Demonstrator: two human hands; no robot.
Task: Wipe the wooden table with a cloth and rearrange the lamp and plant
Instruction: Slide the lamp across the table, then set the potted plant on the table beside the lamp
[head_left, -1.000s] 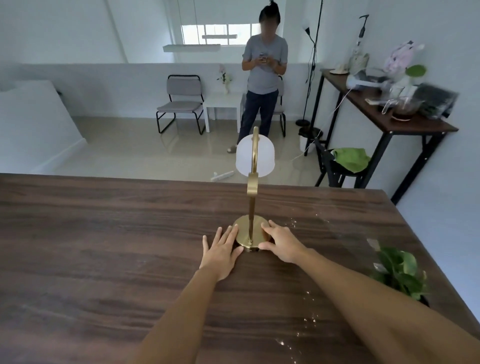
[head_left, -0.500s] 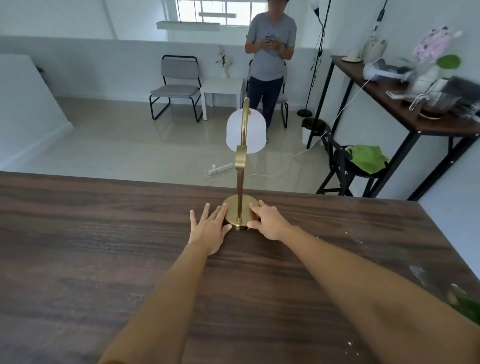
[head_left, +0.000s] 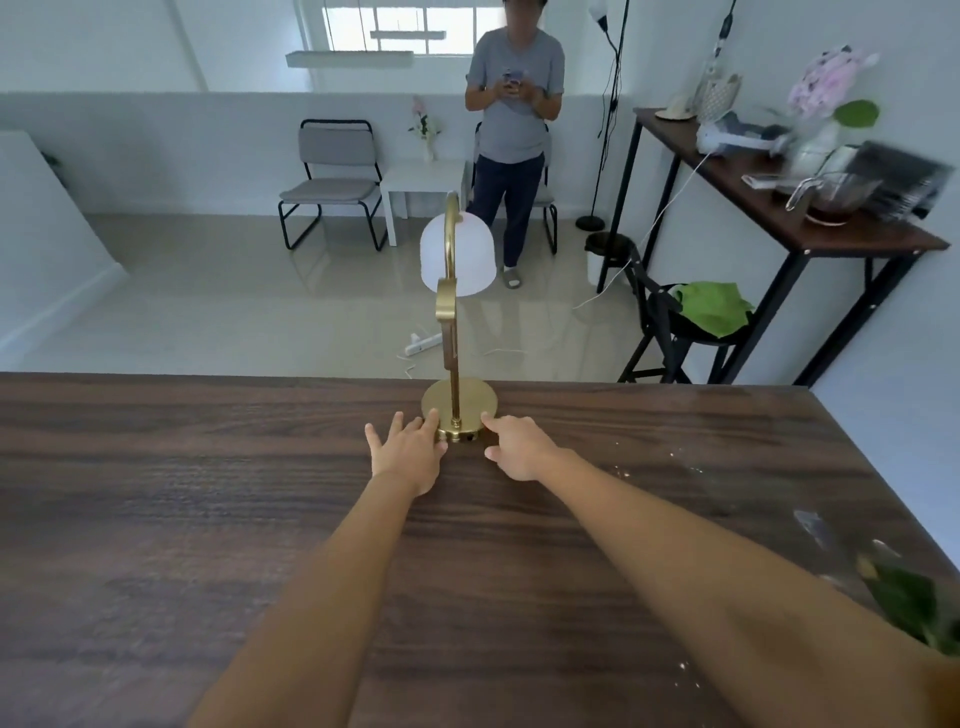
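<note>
Gold metal lamp with a round base and a white dome shade (head_left: 458, 410) standing upright at the far edge of the dark brown wooden table (head_left: 156, 519), right between both hands. Left hand (head_left: 410, 457) lying flat on the wood, fingers spread, fingertips touching the left side of the round base. Right hand (head_left: 519, 449) loosely curled, pointing finger touching the right side of the base. Neither hand wrapped around the lamp.

Green leafy plant (head_left: 914, 603) low at the right edge of the table, well apart from the hands, blurry and cut off by the right arm and the picture edge. Pot not visible. Small white crumbs (head_left: 623, 470) sprinkled on the wood to the right of the lamp. Cannot tell what the shiny smear near the plant is.

Standing person in a grey shirt (head_left: 514, 93) beyond the table, head cut off at the top. Green cloth (head_left: 711, 312) lying on a black stool by the wall, away from the table.

Compared with half a second ago: lamp pushed farther away, now right at the far edge, hands stretched out more. Right hand more closed than before.
</note>
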